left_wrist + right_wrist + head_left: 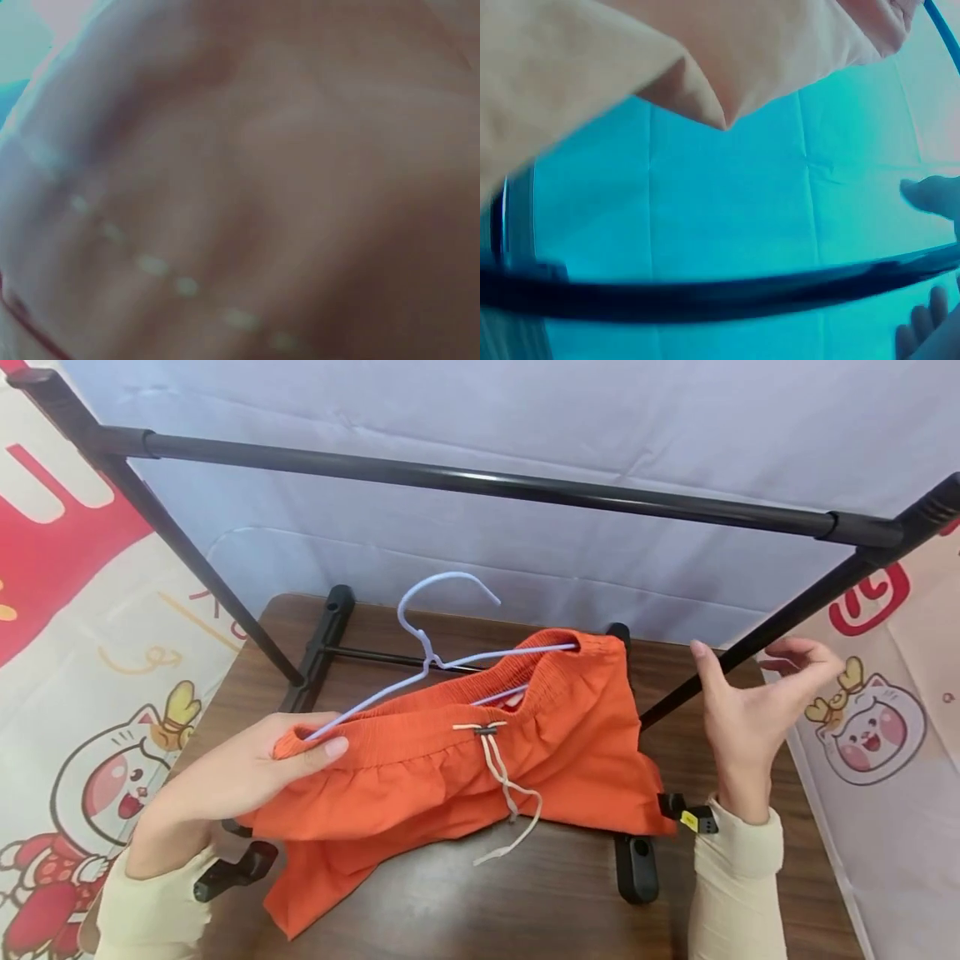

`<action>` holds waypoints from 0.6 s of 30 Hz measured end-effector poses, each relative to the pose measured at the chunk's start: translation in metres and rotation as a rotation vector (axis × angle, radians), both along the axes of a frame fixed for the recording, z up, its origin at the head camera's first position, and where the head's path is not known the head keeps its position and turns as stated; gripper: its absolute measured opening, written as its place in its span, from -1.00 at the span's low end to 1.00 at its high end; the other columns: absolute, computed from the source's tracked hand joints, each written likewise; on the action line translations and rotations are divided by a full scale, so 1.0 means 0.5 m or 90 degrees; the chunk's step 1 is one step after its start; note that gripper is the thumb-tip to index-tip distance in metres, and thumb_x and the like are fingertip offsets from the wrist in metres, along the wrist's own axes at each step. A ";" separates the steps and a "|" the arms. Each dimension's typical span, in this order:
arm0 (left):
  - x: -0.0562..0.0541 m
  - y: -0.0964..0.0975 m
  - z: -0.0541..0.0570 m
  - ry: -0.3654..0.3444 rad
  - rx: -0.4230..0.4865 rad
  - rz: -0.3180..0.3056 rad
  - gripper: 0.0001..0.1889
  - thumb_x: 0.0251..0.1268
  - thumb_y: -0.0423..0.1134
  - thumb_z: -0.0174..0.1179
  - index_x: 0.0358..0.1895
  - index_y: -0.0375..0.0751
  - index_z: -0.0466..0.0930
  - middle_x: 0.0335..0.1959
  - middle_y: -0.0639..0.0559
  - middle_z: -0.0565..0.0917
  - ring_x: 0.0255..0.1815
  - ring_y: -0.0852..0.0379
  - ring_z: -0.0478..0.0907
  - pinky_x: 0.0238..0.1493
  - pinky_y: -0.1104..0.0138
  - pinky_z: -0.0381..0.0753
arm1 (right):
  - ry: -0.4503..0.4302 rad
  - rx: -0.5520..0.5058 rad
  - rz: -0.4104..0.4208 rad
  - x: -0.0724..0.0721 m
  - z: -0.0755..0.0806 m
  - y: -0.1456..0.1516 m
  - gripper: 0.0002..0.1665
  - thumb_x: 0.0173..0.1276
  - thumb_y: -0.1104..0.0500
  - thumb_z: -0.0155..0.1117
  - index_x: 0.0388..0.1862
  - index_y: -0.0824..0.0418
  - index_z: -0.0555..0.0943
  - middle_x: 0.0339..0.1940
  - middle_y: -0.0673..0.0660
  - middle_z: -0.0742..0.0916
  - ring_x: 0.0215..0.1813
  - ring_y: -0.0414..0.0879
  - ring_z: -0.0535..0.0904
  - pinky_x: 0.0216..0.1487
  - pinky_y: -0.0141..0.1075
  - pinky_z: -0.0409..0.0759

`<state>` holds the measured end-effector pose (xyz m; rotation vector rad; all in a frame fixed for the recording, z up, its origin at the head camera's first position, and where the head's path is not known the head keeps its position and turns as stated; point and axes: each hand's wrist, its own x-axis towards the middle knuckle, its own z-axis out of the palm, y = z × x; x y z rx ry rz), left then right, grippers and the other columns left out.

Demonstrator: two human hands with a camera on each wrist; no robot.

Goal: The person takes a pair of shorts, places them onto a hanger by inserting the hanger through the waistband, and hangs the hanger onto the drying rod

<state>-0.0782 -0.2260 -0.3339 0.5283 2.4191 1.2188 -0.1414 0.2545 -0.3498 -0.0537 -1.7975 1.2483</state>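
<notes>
Orange drawstring shorts (450, 777) hang spread over the table on a light-purple hanger (427, 652). The hanger's arms reach inside the waistband at both sides, and its hook sticks up bare. My left hand (247, 764) grips the left end of the waistband, thumb on the front and the other fingers hidden behind. In the left wrist view, blurred skin fills nearly everything. My right hand (757, 718) is empty beside the rack's right post (780, 618), thumb and fingers spread to either side of it. The right wrist view shows the orange cloth (757, 52) looking paler.
A black rack stands on the brown wooden table (495, 893), its top bar (480, 481) crossing above the shorts. Its feet (637, 868) reach forward. A pale cloth backdrop (525, 410) hangs behind, with cartoon-printed sheets (120, 777) at both sides.
</notes>
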 end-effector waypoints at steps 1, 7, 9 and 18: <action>0.000 -0.003 0.002 0.003 0.001 0.004 -0.86 0.64 -0.01 0.11 0.03 0.32 0.66 -0.36 0.18 0.63 -0.20 0.19 0.58 -0.15 0.39 0.52 | -0.008 -0.018 0.011 -0.008 0.001 0.001 -0.21 0.09 0.13 0.68 0.12 0.14 0.32 -0.02 -0.16 0.43 0.07 -0.23 0.38 0.16 -0.39 0.30; -0.002 -0.015 0.005 0.015 0.002 0.025 -0.85 0.65 -0.04 0.10 0.03 0.28 0.68 -0.37 0.16 0.64 -0.23 0.19 0.60 -0.14 0.40 0.53 | -0.016 -0.163 0.100 -0.051 -0.007 0.015 -0.19 0.13 0.33 0.61 0.27 0.21 0.35 -0.05 0.05 0.60 0.04 -0.09 0.56 0.08 -0.37 0.50; 0.000 -0.018 0.006 0.018 0.011 0.035 -0.87 0.65 -0.05 0.10 -0.06 0.20 0.67 -0.45 0.14 0.55 -0.31 0.16 0.56 -0.20 0.38 0.51 | -0.025 -0.190 0.113 -0.062 -0.013 0.023 -0.26 0.15 0.35 0.61 0.25 0.20 0.43 -0.10 0.07 0.67 0.00 -0.08 0.63 0.06 -0.37 0.56; 0.005 -0.031 0.016 0.006 0.049 0.099 -0.80 0.69 -0.05 0.05 -0.09 0.01 0.63 -0.46 0.06 0.54 -0.33 0.09 0.59 -0.22 0.34 0.53 | -0.040 -0.382 0.335 -0.095 -0.017 0.043 -0.41 0.43 0.15 0.46 -0.66 0.38 0.36 -0.81 0.08 0.37 -0.83 -0.09 0.21 -0.72 -0.36 0.13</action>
